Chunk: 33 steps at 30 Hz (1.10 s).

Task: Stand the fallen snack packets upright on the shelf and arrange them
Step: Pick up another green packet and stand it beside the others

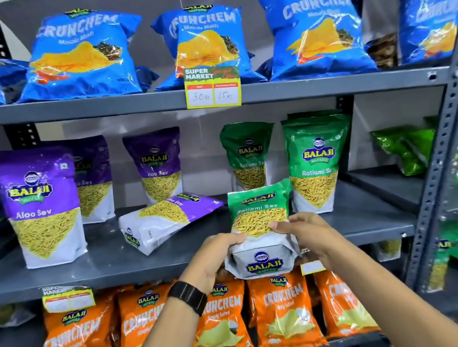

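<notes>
A green Ratlami Sev packet (259,227) is held between both hands at the front edge of the middle shelf (104,264), its top leaning back and its white base turned toward the camera; the left hand (220,255) clasps its lower left side, the right hand (303,230) its right side, fingers curled closed on it; just left, a purple Aloo Sev packet (164,220) lies fallen on its side; other packets stand upright behind.

We note the grey middle shelf (369,214): purple Aloo Sev packets (43,205) upright, one purple packet (167,220) fallen.
</notes>
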{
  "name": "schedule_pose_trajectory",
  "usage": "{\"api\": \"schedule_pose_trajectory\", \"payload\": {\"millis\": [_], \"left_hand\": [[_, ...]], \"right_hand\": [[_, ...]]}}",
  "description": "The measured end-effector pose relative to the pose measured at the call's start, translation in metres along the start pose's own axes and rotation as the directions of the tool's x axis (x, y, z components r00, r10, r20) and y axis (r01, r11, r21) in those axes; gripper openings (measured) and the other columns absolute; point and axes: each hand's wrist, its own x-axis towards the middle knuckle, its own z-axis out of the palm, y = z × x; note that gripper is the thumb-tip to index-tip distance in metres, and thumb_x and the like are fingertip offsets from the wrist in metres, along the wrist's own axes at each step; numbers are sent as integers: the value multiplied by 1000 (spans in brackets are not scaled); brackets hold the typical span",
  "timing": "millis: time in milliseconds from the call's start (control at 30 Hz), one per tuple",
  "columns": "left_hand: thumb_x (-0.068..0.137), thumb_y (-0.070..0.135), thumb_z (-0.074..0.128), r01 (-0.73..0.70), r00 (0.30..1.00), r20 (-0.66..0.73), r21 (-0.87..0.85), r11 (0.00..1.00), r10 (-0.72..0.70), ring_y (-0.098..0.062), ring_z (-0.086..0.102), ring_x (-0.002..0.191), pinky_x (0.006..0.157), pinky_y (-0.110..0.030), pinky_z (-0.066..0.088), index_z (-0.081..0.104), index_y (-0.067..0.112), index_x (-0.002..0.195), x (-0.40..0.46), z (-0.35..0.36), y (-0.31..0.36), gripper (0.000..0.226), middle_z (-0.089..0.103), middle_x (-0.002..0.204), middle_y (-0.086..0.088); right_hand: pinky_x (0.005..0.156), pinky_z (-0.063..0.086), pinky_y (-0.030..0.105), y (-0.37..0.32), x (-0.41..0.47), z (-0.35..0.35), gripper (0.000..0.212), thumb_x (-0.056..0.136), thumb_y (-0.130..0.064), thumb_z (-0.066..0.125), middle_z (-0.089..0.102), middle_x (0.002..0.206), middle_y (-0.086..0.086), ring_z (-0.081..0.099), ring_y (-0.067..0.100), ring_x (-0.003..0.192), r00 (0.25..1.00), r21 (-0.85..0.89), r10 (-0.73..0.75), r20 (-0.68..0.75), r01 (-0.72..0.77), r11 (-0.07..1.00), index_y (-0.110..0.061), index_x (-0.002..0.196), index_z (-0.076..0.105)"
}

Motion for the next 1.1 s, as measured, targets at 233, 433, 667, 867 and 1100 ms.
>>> {"api": "schedule_pose_trajectory", "payload": {"millis": [233, 433, 667, 867, 1100], "left_hand": [[87, 3, 76, -172, 985, -6, -197, 965, 174, -16, 78, 86, 69, -30, 59, 73, 17, 116, -38, -5, -29, 32, 83, 102, 0], [79, -8, 79, -376, 925, -107, -131, 917, 364, -5, 77, 96, 75, -19, 60, 67, 22, 122, -73, -24, -46, 54, 83, 103, 11], [73, -13, 83, -450, 882, -159, 3, 893, 444, 1, 76, 92, 74, -13, 57, 62, 18, 126, -100, -41, -57, 65, 83, 103, 15], [62, 3, 89, -442, 878, -194, 25, 897, 438, -10, 77, 102, 80, -21, 60, 64, 23, 126, -106, -51, -60, 71, 81, 115, 6], [63, 3, 92, -405, 886, -222, 61, 912, 408, -9, 76, 102, 82, -26, 61, 65, 28, 124, -98, -51, -55, 71, 80, 116, 7]], "right_hand": [[70, 54, 32, 24, -39, -5, 37, 84, -18, 84, 78, 104, 8, 76, 27, 96, 972, 59, -233, 40, 230, 971, -12, 117, 67], [68, 58, 18, 35, -58, 10, 41, 80, -4, 85, 78, 104, 0, 74, 0, 82, 928, 65, -364, 80, 360, 931, -15, 115, 67], [78, 62, 25, 41, -70, 27, 48, 79, -1, 85, 80, 105, -13, 77, 7, 93, 862, 34, -492, 123, 491, 870, -32, 110, 66], [84, 62, 31, 44, -69, 32, 50, 78, -1, 86, 80, 107, -8, 77, 16, 97, 839, 44, -524, 147, 523, 851, -34, 111, 68], [89, 61, 39, 43, -59, 32, 49, 79, -1, 85, 81, 109, -4, 78, 18, 98, 850, 44, -505, 153, 504, 862, -31, 114, 68]]}}
